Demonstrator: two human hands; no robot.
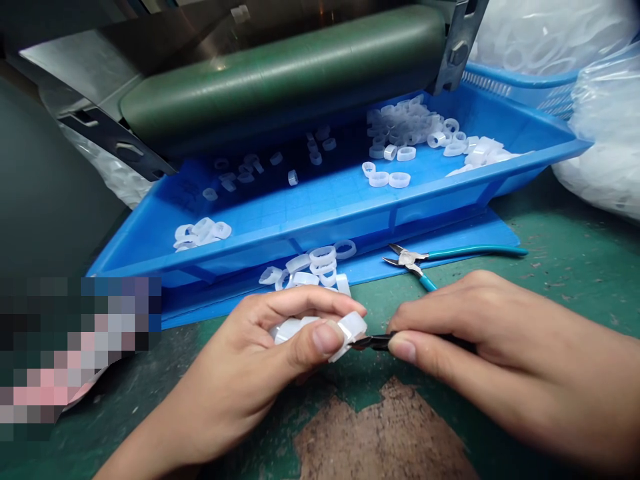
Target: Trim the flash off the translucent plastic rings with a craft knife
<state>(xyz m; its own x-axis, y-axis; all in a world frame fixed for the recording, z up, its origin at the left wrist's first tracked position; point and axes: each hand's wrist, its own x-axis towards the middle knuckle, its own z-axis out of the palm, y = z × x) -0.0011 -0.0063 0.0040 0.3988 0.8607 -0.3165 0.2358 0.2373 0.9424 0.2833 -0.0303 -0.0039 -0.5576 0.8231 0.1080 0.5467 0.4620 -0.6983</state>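
Translucent plastic ring [349,335] | left hand [235,367]: thumb and fingers pinching it, more rings [295,327] bunched behind | right hand [480,347]: fingers pressed around black cutters [380,343], tips at ring's edge | beyond: blue tray [320,230] edge, teal pliers [450,252]

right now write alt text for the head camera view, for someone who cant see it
The left hand pinches a bunch of translucent plastic rings with the tip of small black pliers, held in the right hand, at their edge, above a worn green workbench. Behind them, more rings lie in and before a tilted blue plastic tray beneath a green roller, beside teal-handled side cutters.
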